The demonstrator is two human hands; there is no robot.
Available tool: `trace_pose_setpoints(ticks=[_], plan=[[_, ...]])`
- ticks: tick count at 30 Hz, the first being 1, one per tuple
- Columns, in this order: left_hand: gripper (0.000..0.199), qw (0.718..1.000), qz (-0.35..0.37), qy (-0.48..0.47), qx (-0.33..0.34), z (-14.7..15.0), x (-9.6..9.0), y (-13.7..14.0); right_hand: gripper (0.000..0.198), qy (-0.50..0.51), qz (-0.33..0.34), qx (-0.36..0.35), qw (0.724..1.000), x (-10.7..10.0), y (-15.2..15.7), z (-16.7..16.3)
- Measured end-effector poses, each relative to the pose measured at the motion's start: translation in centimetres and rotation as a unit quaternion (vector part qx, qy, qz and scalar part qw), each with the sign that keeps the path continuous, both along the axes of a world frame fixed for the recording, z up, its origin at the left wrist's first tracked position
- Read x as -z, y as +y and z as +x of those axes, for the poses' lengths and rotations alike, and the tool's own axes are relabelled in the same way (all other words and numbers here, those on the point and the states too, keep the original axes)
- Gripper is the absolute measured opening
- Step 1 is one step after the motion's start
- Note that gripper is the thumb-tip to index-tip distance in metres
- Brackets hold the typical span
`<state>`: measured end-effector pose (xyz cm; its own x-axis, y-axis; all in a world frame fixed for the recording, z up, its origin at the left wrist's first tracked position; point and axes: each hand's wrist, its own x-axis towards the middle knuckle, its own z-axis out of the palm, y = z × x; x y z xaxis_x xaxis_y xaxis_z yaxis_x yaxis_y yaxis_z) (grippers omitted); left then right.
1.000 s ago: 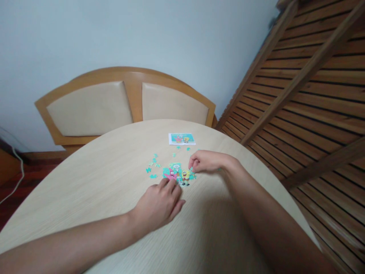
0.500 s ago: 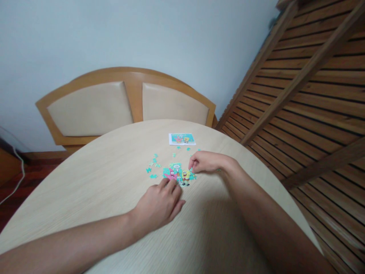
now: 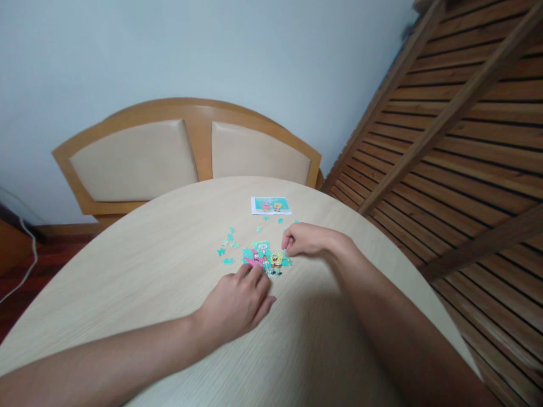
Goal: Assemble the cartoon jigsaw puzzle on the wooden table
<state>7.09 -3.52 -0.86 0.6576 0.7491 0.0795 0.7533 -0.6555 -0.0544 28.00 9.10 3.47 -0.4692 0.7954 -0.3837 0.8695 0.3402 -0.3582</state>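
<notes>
A partly joined jigsaw puzzle (image 3: pixel 276 260) lies on the table, showing a pink starfish, a pale green figure and a yellow square character on teal. My left hand (image 3: pixel 238 298) rests palm down at its near edge. Its fingertips touch the puzzle's lower left part and hide some of it, with the thumb spread apart. At the puzzle's right edge, my right hand (image 3: pixel 304 239) pinches a small teal puzzle piece (image 3: pixel 284 252), mostly hidden by the fingertips. Several loose puzzle pieces (image 3: pixel 221 252) are scattered to the left of the puzzle and beyond it.
Behind the pieces lies a reference picture card (image 3: pixel 271 206) with the same characters. The round wooden table (image 3: pixel 178 249) reaches a padded bench back (image 3: pixel 261 148) by the wall. A slatted wooden panel (image 3: pixel 424 147) rises on the right.
My right hand has shifted very slightly at the puzzle's right edge, still pinching. The left hand stays in place on the puzzle.
</notes>
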Motion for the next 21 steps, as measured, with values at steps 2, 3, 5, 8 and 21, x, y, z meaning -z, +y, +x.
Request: trace_pose_setpoints(ticks=[2,3,5,8,21], plan=[[0.029,1.0,-0.003,0.001,-0.001,0.0,-0.05,0.0,0.024,-0.002,0.003,0.002,1.0,-0.05,-0.06,-0.08],[0.029,1.0,-0.003,0.001,0.0,-0.01,-0.07,0.0,0.023,-0.002,0.003,0.002,1.0,-0.03,-0.06,-0.08],[0.029,1.0,-0.004,0.001,0.0,-0.04,-0.06,-0.01,0.023,-0.002,0.003,0.004,1.0,0.06,-0.02,-0.06],[0.029,1.0,-0.002,-0.002,0.001,-0.06,0.03,-0.01,0.021,-0.002,0.008,0.007,1.0,0.19,0.05,-0.03],[0.029,1.0,0.009,-0.001,0.016,-0.16,0.19,0.18,0.012,0.009,0.017,-0.001,1.0,0.31,0.19,0.03]])
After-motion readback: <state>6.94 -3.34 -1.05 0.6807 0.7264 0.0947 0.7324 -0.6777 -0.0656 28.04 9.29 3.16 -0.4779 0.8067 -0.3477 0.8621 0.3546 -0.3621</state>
